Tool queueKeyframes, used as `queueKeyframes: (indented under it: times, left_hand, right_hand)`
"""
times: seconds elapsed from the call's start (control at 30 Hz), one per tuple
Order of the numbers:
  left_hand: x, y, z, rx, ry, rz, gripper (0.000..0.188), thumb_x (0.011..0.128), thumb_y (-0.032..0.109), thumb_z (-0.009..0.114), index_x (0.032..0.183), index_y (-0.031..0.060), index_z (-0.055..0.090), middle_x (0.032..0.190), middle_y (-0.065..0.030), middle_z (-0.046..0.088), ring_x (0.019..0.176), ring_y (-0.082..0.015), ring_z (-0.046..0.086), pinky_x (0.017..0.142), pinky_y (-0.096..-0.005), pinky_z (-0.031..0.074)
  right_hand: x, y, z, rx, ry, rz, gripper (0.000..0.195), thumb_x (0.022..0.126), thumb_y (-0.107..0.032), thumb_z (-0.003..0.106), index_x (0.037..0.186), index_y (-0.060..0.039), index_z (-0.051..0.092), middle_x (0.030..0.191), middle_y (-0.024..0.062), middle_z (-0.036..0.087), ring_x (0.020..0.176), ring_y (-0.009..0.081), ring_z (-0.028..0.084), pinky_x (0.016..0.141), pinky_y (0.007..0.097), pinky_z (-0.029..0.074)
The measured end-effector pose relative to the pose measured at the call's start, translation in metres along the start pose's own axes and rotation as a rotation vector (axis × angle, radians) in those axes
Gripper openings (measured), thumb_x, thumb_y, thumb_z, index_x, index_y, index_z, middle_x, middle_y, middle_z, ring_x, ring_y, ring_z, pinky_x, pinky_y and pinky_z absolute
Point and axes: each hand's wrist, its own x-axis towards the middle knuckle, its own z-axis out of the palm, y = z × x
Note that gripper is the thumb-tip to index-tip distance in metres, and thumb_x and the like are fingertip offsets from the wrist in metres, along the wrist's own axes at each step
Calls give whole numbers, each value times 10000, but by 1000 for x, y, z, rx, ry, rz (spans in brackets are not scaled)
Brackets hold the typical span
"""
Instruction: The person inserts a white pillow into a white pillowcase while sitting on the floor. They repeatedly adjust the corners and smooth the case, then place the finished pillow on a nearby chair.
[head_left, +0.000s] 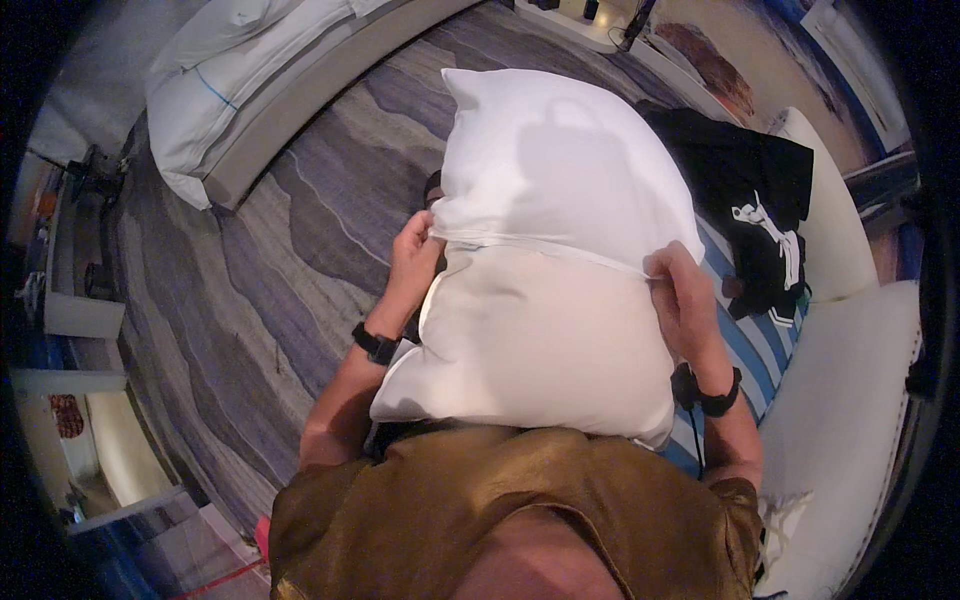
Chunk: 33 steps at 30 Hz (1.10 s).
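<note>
A plump pillow (551, 345) rests against my body, its near half bare and off-white. Over its far half is a bright white pillowcase (600, 157), whose hem (555, 251) crosses the middle. My left hand (414, 251) pinches the hem at the left side. At the opposite end, my right hand (681, 296) grips the hem between thumb and bent fingers. Each wrist wears a black band. The pillow hides most of my lap and legs.
Beneath me is a blue-and-white striped seat (757, 375) with a cream leather backrest (817, 427). Black clothing (739, 169) with white cords lies on it to the right. A bed with white bedding (202, 112) stands at upper left, beyond the wavy-patterned carpet (247, 300).
</note>
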Motion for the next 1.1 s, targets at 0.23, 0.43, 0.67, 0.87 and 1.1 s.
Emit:
queueKeyframes:
  times: [0.23, 0.43, 0.67, 0.87, 1.1]
  left_hand:
    - [3, 2, 29, -274, -180, -35, 111, 973, 39, 552, 1074, 42, 599, 1053, 7, 644, 953, -50, 563, 827, -227, 465]
    - [1, 65, 78, 40, -404, 326, 78, 947, 80, 608, 951, 22, 556, 921, -40, 576, 882, -123, 560, 754, -293, 456]
    - [6, 55, 86, 536, 13, 802, 215, 732, -46, 650, 804, 28, 462, 797, -141, 425, 733, -308, 469, 663, -342, 408]
    - [-32, 36, 66, 351, -118, 621, 250, 769, -89, 627, 884, 35, 443, 808, -113, 427, 738, -248, 486, 665, -318, 435]
    - [-22, 69, 91, 157, -278, 490, 135, 991, 85, 633, 993, 47, 504, 774, 3, 528, 729, -79, 493, 658, -239, 444]
  right_hand:
    - [-41, 33, -7, 51, 54, 218, 138, 854, 71, 472, 938, -36, 448, 817, 84, 395, 725, 181, 412, 669, 269, 372]
    - [-83, 66, -12, 47, 171, 279, 93, 890, 23, 480, 917, -43, 421, 815, 60, 385, 721, 169, 373, 658, 279, 367]
    - [-94, 62, -14, 24, 199, 324, 90, 930, 24, 460, 942, -41, 399, 828, 97, 389, 766, 203, 406, 726, 283, 404]
    - [-87, 46, -9, 2, 199, 339, 70, 958, 16, 483, 982, -33, 440, 828, 122, 429, 722, 221, 440, 680, 310, 413]
    - [-95, 27, -15, 37, 185, 333, 160, 982, -3, 507, 1140, -15, 528, 944, 125, 543, 808, 245, 504, 740, 336, 445]
